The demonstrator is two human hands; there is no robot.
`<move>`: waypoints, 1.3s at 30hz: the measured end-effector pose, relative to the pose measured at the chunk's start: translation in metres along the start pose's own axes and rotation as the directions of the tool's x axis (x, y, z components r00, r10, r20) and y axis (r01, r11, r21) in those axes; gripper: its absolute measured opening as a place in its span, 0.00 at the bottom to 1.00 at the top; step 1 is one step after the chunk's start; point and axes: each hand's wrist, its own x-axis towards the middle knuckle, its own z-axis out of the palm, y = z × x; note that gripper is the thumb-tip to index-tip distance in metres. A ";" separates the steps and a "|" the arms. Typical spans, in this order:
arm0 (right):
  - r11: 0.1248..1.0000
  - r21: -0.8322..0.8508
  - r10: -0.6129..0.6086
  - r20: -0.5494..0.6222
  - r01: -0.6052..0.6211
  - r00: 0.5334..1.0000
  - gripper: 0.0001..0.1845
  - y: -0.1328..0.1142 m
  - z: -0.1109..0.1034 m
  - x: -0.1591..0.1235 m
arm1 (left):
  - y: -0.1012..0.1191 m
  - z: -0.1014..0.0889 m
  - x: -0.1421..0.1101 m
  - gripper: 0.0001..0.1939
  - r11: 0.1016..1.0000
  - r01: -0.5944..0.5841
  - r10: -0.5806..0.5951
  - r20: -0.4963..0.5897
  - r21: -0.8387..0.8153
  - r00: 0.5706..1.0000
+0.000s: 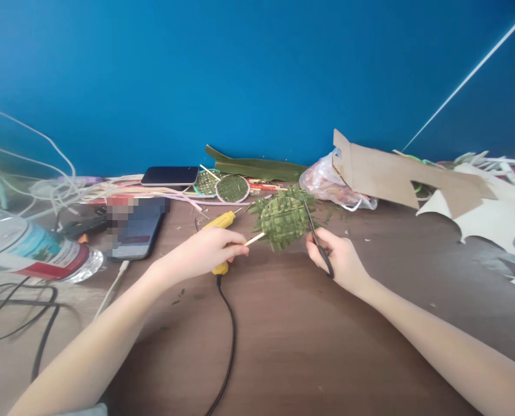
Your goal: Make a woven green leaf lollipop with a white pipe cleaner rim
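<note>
My left hand (211, 248) is closed on a thin pale stick (254, 238). At the stick's far end is a round piece of woven green leaf strips (285, 219), with ragged strip ends sticking out around its edge. My right hand (337, 257) grips dark-handled scissors (319, 242), their blades upright along the right edge of the weave. Whether the blades are apart I cannot tell. Partly hidden behind my left hand lies a yellow tool with a black cord, like a glue gun or soldering iron (222, 221). Two finished-looking woven discs (232, 189) with rims rest farther back.
Long green leaves (261, 167) lie along the blue wall. Two phones (169, 175) and a plastic bottle (36, 245) are on the left, among cords and pale strips. To the right are a plastic bag (326, 179), cardboard (382, 170) and cut white sheet (478, 202). Leaf scraps dot the table (292, 346).
</note>
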 end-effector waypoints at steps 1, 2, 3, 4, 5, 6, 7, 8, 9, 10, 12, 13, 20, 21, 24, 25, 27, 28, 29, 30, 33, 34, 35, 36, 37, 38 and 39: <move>1.000 -0.002 -0.002 -0.001 0.002 1.000 0.06 0.000 0.000 0.000 | 0.001 0.000 0.000 0.14 1.000 0.000 0.000 -0.003 0.003 1.000; 1.000 -0.004 -0.003 -0.001 0.003 1.000 0.06 0.000 0.000 0.000 | 0.001 -0.001 0.000 0.14 1.000 -0.003 0.003 -0.005 0.007 1.000; 1.000 -0.004 -0.002 -0.001 0.002 1.000 0.06 0.001 0.000 -0.001 | 0.002 -0.002 0.000 0.14 1.000 -0.007 0.007 -0.009 0.010 1.000; 1.000 -0.004 0.001 0.000 -0.001 1.000 0.06 0.001 0.000 -0.001 | 0.002 -0.002 0.000 0.15 1.000 -0.010 0.011 -0.013 0.012 1.000; 1.000 -0.003 0.005 0.002 -0.005 1.000 0.06 0.001 0.000 -0.001 | 0.003 -0.003 0.000 0.15 1.000 -0.012 0.012 -0.016 0.016 1.000; 1.000 0.000 0.008 0.004 -0.008 1.000 0.06 0.002 0.000 -0.001 | 0.002 -0.003 0.000 0.15 1.000 -0.011 0.011 -0.018 0.020 1.000; 1.000 0.003 0.011 0.007 -0.011 1.000 0.05 0.002 0.000 -0.001 | 0.002 -0.003 0.000 0.15 1.000 -0.008 0.009 -0.021 0.022 1.000; 1.000 0.007 0.015 0.010 -0.015 1.000 0.05 0.002 0.000 -0.001 | 0.002 -0.003 0.000 0.15 1.000 -0.003 0.004 -0.021 0.023 1.000; 1.000 0.011 0.019 0.011 -0.020 1.000 0.05 0.003 0.000 -0.001 | 0.001 -0.003 0.000 0.15 1.000 0.001 0.000 -0.020 0.024 1.000; 1.000 0.016 0.024 0.013 -0.024 1.000 0.05 0.003 0.000 -0.001 | 0.000 -0.002 0.001 0.15 1.000 0.001 0.000 -0.018 0.026 1.000; 0.999 0.029 0.035 0.017 -0.036 0.999 0.05 0.004 0.000 -0.001 | -0.001 -0.002 0.001 0.15 0.999 -0.010 0.011 -0.018 0.031 1.000; 0.999 0.033 0.041 0.018 -0.042 0.999 0.05 0.004 0.000 -0.001 | -0.002 -0.001 0.001 0.15 0.999 -0.018 0.018 -0.018 0.033 1.000; 0.999 0.022 0.038 0.013 -0.038 0.999 0.06 0.001 -0.001 -0.001 | -0.004 -0.003 0.001 0.16 0.998 -0.020 0.021 -0.027 0.052 0.999; 0.999 0.018 0.034 0.012 -0.035 0.999 0.06 0.001 -0.001 0.000 | -0.004 -0.003 0.001 0.16 0.998 -0.018 0.020 -0.028 0.056 0.999; 1.000 0.008 0.028 0.011 -0.028 1.000 0.06 0.001 -0.001 0.000 | -0.004 -0.003 0.002 0.16 0.998 -0.013 0.015 -0.034 0.065 0.999; 1.000 0.006 0.026 0.011 -0.026 1.000 0.06 0.001 -0.001 0.000 | -0.004 -0.003 0.002 0.15 0.998 -0.012 0.014 -0.035 0.066 0.999; 1.000 0.000 0.019 0.010 -0.019 1.000 0.06 0.002 -0.001 -0.001 | -0.005 -0.003 0.002 0.15 0.998 -0.008 0.010 -0.034 0.065 0.999; 1.000 -0.003 0.013 0.008 -0.013 1.000 0.06 0.003 -0.001 -0.001 | -0.005 -0.003 0.002 0.15 0.998 -0.006 0.008 -0.033 0.061 0.999; 1.000 -0.005 0.009 0.005 -0.009 1.000 0.06 0.003 -0.001 -0.001 | -0.005 -0.003 0.003 0.16 0.998 -0.005 0.007 -0.031 0.057 0.999; 1.000 -0.007 0.006 0.004 -0.006 1.000 0.06 0.004 -0.001 -0.002 | -0.005 -0.003 0.003 0.16 0.999 -0.006 0.007 -0.030 0.054 1.000; 1.000 -0.008 0.006 0.008 -0.006 1.000 0.06 0.004 0.000 -0.002 | -0.007 -0.004 0.003 0.16 0.999 -0.013 0.014 -0.025 0.046 1.000; 1.000 -0.007 0.006 0.009 -0.006 1.000 0.06 0.004 0.000 -0.002 | -0.007 -0.004 0.003 0.16 0.999 -0.016 0.017 -0.024 0.044 1.000; 1.000 -0.007 0.005 0.008 -0.005 1.000 0.06 0.004 0.000 -0.001 | -0.008 -0.004 0.003 0.16 0.999 -0.018 0.019 -0.025 0.043 1.000; 1.000 -0.007 0.005 0.008 -0.004 1.000 0.06 0.004 0.000 -0.001 | -0.008 -0.004 0.003 0.17 0.999 -0.020 0.021 -0.026 0.042 0.999; 1.000 -0.007 0.005 0.007 -0.005 1.000 0.06 0.004 0.000 -0.001 | -0.008 -0.004 0.003 0.17 0.999 -0.022 0.023 -0.025 0.042 0.999; 1.000 -0.006 0.008 0.007 -0.008 1.000 0.06 0.004 0.000 -0.001 | -0.009 -0.003 0.003 0.17 0.999 -0.022 0.023 -0.027 0.042 0.999; 1.000 -0.004 0.011 0.010 -0.011 1.000 0.06 0.004 0.000 -0.002 | -0.009 -0.003 0.003 0.16 0.999 -0.022 0.023 -0.026 0.043 0.999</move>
